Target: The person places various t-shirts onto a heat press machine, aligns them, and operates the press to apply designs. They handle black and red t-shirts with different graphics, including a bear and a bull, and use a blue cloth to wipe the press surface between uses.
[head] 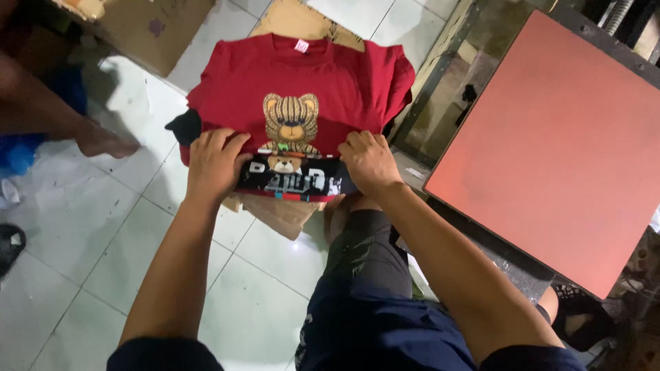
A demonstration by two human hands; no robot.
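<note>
A red T-shirt with a teddy-bear print lies face up on a stack, its collar pointing away from me. Under its near edge shows a black shirt with a bear print and pale lettering. My left hand presses on the near left of the red shirt, fingers curled over the folded edge. My right hand grips the same edge on the right. Both hands hold the fold where red meets black. The stack rests on brown cardboard over the floor.
A large salmon-red flat plate in a dark metal frame stands at the right. White floor tiles lie to the left. Another person's bare foot rests at the left, near blue cloth. More cardboard lies at the back.
</note>
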